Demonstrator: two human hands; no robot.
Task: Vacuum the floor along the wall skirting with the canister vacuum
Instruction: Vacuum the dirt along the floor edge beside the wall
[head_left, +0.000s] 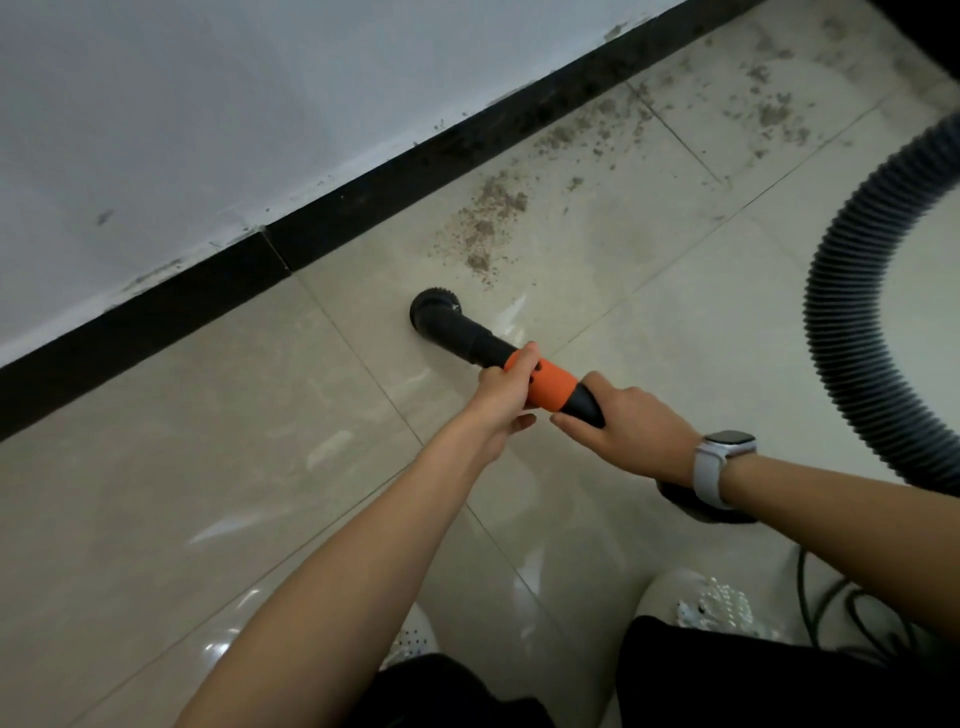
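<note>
While hands (571, 415) grip nozzle (467, 332) | hose (852, 332) cropped | canister probably unseen

smartwatch (727, 447), white perforated shoes (722, 605)

Single head-worn view, looking steeply down and forward, close over floor (156, 493) beside skirting (156, 306)

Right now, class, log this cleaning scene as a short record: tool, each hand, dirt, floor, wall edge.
tool: vacuum nozzle with round brush head down on the floor, ribbed hose looping to the right
left hand: grip on the orange collar
right hand: grip on the black tube behind the collar
dirt: grey patches ahead of the nozzle, along the skirting
floor: glossy beige tiles
wall edge: black skirting
</note>
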